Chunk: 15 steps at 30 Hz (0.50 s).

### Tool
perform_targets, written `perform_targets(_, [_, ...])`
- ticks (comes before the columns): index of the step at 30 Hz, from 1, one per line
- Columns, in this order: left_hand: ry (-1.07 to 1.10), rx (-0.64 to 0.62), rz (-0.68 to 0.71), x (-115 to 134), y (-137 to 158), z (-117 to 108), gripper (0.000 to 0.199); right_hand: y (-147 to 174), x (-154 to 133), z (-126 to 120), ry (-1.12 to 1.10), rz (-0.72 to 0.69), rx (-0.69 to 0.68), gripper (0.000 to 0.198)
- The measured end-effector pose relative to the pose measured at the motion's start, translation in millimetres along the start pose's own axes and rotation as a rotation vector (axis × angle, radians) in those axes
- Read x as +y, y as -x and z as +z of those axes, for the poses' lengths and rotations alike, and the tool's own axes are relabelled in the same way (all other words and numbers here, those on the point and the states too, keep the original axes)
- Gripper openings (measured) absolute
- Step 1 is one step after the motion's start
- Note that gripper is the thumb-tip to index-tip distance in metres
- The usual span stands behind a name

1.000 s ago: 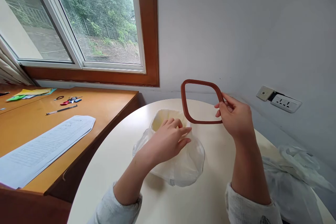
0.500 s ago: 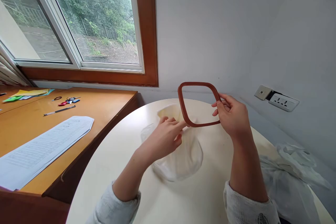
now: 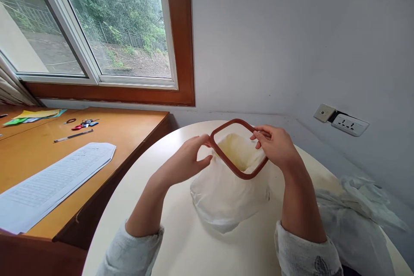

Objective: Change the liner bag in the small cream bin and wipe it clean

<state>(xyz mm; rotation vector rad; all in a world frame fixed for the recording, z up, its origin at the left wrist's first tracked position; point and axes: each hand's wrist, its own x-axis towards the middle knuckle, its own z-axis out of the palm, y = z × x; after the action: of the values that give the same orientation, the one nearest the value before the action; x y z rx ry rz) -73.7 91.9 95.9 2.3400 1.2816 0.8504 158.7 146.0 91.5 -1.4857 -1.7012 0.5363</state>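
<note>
A reddish-brown ring (image 3: 233, 166), square with rounded corners, is tilted over the mouth of a pale yellowish bin (image 3: 237, 148). A thin white plastic bag (image 3: 229, 200) lines this bin and drapes loosely down its outside onto the table. My right hand (image 3: 274, 144) is closed on the ring's right side, thumb and fingers around the rim. At the ring's left corner, the fingertips of my left hand (image 3: 186, 159) touch the rim. The left thumb is stretched out apart from the fingers, near the bag's edge.
The round white table (image 3: 136, 207) bears a knotted white plastic bag (image 3: 352, 220) at the right. On the wooden desk (image 3: 136, 123) at left lie papers (image 3: 64, 181), a pen (image 3: 73, 136) and keys (image 3: 86, 125). A wall socket (image 3: 349, 125) is at right.
The ring has moved down and left and turned over the bin's mouth. My left hand has left the bag's opening and moved left to the ring's corner. The bin's mouth now shows, open.
</note>
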Motion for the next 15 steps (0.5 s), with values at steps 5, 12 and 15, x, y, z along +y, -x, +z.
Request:
perform_targets(5, [0.094,0.099,-0.06,-3.4,2.2,-1.6,0.045,-2.2,2.8,2.8,0.067,0.026,0.024,0.028])
perform_targets(12, [0.015,-0.02,0.056,-6.1,-1.8,4.4,0.015,-6.2,4.7,10.5,0.016,0.031,0.079,0.03])
perform_targets(15, [-0.016,-0.018,0.048,-4.9,-4.0,7.3,0.015,-8.8,6.0,13.7,-0.014,0.033,0.105,0.036])
